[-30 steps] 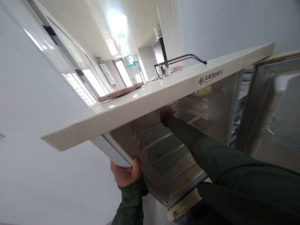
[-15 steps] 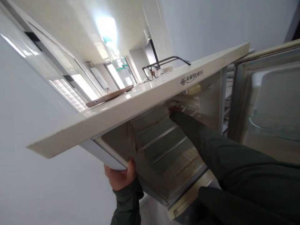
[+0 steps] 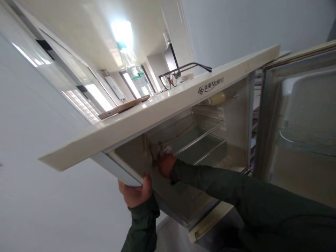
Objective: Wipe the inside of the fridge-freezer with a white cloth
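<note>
1. Left hand (image 3: 135,194): fingers clamped on the fridge (image 3: 162,112) side edge.
2. Right hand (image 3: 164,162): clenched around a cloth (image 3: 157,149), against the inner left wall.
3. Shelves (image 3: 199,138) judged still unwiped.

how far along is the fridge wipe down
The fridge door is open and the shelves look bare, so emptying seems done. In hand: the right hand presses a cloth on the left inner wall, while the left hand grips the cabinet's front edge. The floor of the compartment looks stained, so it seems left.
</note>
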A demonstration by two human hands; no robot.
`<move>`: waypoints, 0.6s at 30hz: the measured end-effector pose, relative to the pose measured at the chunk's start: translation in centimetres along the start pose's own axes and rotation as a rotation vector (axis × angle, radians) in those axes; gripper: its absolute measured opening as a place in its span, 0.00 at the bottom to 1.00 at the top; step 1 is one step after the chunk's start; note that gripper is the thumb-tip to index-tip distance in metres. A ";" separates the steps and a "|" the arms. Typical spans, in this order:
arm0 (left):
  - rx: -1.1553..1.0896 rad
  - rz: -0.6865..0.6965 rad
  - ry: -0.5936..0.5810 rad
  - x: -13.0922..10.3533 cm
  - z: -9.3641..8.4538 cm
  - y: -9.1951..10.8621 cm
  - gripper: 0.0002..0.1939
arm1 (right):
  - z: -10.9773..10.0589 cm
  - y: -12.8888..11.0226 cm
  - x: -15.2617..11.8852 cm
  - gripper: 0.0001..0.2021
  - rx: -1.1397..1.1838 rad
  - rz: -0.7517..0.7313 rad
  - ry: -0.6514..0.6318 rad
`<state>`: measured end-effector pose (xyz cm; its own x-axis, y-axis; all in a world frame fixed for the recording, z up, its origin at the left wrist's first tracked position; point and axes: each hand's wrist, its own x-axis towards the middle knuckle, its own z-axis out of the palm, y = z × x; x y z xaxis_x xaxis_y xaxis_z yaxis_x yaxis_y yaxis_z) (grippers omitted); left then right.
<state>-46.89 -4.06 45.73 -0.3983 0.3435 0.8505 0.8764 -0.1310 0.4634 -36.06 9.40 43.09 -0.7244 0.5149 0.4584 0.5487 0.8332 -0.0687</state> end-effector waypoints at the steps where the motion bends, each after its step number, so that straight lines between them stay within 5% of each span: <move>1: 0.001 -0.016 0.003 0.0 0.0 0.1 0.32 | 0.0 -0.8 -1.2 0.19 0.009 -0.029 0.010; 4: 0.000 0.007 -0.001 0.1 -0.1 0.0 0.33 | -0.5 1.3 -5.0 0.20 0.022 -0.026 0.067; 13: 0.036 0.032 0.005 0.3 -0.1 -1.7 0.31 | -2.5 18.7 -13.6 0.26 -0.112 0.614 0.462; 15: 0.032 0.009 0.016 0.1 -0.2 -1.4 0.32 | -1.7 19.9 -13.9 0.27 -0.072 0.705 0.593; 18: 0.035 -0.012 0.036 0.0 -0.2 -0.8 0.31 | 0.6 18.1 -11.8 0.30 0.074 0.826 0.829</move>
<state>-47.61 -4.20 45.40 -0.4175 0.3106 0.8539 0.8803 -0.0947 0.4649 -17.81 18.57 35.87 0.3489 0.6386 0.6859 0.6799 0.3312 -0.6542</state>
